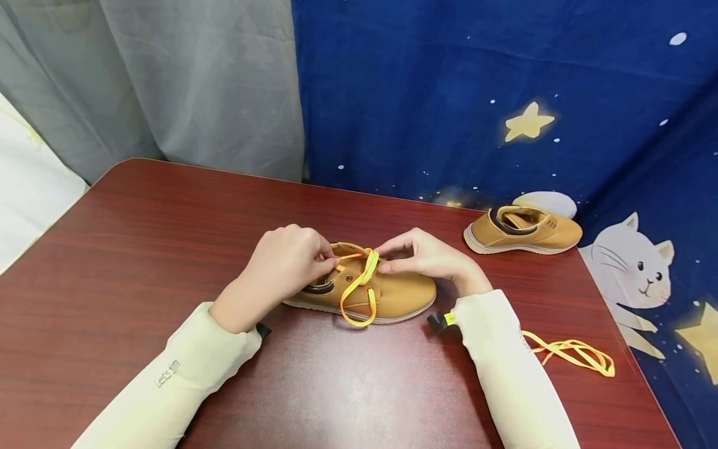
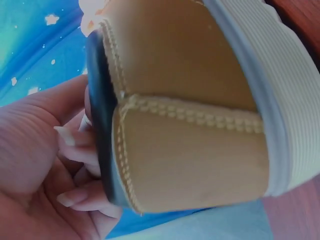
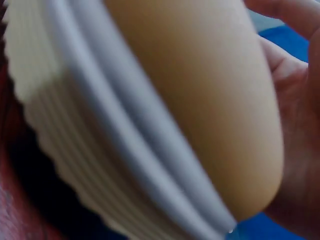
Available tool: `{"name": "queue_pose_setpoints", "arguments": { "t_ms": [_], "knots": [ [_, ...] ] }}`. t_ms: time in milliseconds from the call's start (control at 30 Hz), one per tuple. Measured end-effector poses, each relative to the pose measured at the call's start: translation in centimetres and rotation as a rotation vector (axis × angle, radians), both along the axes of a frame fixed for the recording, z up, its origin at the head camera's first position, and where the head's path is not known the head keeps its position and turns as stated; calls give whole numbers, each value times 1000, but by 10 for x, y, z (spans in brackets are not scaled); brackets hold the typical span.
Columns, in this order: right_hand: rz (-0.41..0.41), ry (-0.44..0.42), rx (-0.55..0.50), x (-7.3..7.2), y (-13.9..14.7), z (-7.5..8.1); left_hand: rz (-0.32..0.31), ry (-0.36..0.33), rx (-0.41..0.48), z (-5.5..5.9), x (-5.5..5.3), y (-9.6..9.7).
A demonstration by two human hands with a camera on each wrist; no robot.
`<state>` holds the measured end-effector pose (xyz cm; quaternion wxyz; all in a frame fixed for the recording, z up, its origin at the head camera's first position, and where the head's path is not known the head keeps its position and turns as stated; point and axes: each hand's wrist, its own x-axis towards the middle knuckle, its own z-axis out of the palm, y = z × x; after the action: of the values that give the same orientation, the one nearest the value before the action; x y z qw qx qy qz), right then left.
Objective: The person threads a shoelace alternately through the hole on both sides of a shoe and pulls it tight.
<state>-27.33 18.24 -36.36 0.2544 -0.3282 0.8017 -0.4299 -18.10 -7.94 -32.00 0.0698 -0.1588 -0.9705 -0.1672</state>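
Observation:
A tan lace-up shoe [image 1: 404, 290] lies on the table with its toe to the right. A yellow-orange shoelace [image 1: 359, 293] loops over its near side and runs through the eyelets. My left hand [image 1: 286, 262] is over the shoe's opening, pinching a stretch of lace between thumb and fingers. On the other side, my right hand [image 1: 429, 255] holds the shoe's upper by the lacing, thumb on the near side and a fingertip right at the lace. In the left wrist view, the left hand's fingers [image 2: 80, 195] curl beside the dark heel collar. The toe partly hides the right hand [image 3: 295, 115] in the right wrist view.
A second tan shoe [image 1: 527, 231], with no lace in its eyelets, stands at the table's back right. Another yellow-orange lace [image 1: 583, 355] lies bundled beside my right forearm. Grey and blue curtains [image 1: 392, 93] hang behind the reddish-brown table [image 1: 168, 249].

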Motion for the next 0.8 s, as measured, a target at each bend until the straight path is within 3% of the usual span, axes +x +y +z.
{"name": "queue_pose_setpoints", "arguments": {
  "t_ms": [267, 433, 800],
  "knots": [
    [-93, 122, -4, 2, -8, -5, -9, 62, 3, 0, 9, -12],
    [-139, 120, 8, 4, -9, -6, -16, 103, 9, 0, 15, -19],
    [-145, 99, -3, 6, -9, 0, -6, 118, 50, 4, 38, -35]
  ]
}}
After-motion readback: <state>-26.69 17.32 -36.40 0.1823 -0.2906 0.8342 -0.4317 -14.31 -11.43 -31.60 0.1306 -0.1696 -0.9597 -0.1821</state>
